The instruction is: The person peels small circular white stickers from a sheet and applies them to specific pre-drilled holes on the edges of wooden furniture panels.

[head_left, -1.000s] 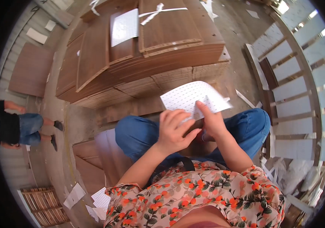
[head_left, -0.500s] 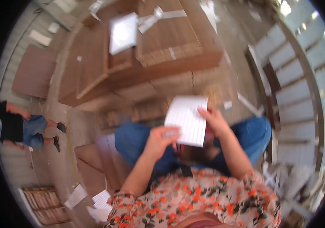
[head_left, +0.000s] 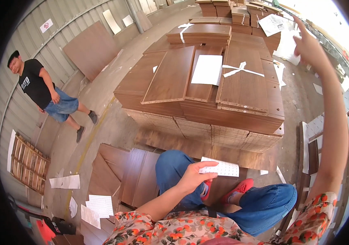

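Observation:
My left hand [head_left: 195, 175] pinches the left edge of a white sheet printed with rows of small marks [head_left: 226, 168], held over my bent knees. My right hand [head_left: 312, 48] is raised far out to the upper right, with the index finger stretched out and nothing in it. Ahead of me is a large stack of brown wood-grain panels [head_left: 231, 113]. Another white sheet [head_left: 206, 70] lies on its top, beside panels tied with a white strap [head_left: 243, 70].
A person in a black shirt [head_left: 35, 77] stands at the left near a corrugated wall. Printed sheets [head_left: 100, 205] lie on panels at my lower left. A wooden pallet [head_left: 28, 164] leans farther left. More panel stacks [head_left: 239, 16] stand at the back, and racking is at the right.
My right hand has let go of the sheet and swung up to the far right. The sheet stays in my left hand. My view has tilted up, showing more of the room.

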Available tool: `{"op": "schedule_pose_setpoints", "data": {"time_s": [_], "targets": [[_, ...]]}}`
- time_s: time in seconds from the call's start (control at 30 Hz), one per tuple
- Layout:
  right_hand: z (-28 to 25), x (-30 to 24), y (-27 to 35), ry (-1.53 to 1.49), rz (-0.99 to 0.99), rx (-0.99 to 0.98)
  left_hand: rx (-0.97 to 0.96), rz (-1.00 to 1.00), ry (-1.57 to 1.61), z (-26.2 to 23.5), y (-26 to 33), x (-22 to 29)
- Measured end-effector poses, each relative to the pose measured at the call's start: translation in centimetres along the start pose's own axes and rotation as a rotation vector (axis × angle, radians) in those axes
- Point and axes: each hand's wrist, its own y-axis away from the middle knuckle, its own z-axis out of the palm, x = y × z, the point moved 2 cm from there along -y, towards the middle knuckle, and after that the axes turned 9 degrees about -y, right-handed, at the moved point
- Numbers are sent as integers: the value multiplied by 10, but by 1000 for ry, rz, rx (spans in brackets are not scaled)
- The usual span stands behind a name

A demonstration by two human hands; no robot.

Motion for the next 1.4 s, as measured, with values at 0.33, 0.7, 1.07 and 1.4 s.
{"op": "schedule_pose_setpoints", "data": {"time_s": [0.33, 0.7, 1.07, 1.4], "targets": [[89, 30, 180, -433, 49, -609, 140, 89, 66, -22, 4, 6], [180, 46, 324, -1539, 596, -307, 26, 114, -134, 2, -11, 34], [170, 48, 321, -1495, 540, -360, 38, 102, -221, 15, -8, 30], [175, 48, 314, -1360, 507, -346, 40, 168, -257, 9, -13, 37]]}}
